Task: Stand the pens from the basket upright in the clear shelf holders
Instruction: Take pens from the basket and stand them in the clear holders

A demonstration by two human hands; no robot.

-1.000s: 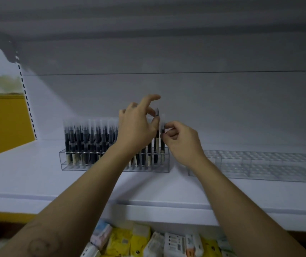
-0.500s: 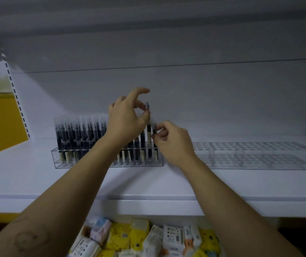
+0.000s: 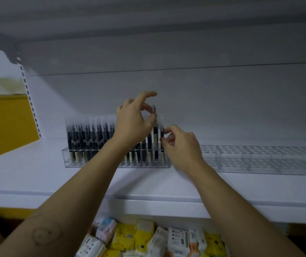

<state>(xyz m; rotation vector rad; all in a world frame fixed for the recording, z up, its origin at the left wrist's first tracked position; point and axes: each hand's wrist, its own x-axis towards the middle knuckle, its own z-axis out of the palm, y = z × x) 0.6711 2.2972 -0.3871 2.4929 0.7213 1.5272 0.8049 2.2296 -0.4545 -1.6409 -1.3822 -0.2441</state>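
The pen in the left hand is slim, dark and rigid, and I judge it light enough for a 2-finger pinch. Its smooth barrel could slip, so the hold belongs near the top end, where thumb and finger pinch it now, leaving the lower end free to find its slot. It stands upright at the right end of the filled holder, its lower part down among the rows. Just beside it, the right hand pinches a 2nd pen at mid-barrel, also upright. The clear plastic looks brittle, so a gentle push suits. Another, empty holder lies to the right on the white shelf. Packets crowd the space below. The basket is not in view.
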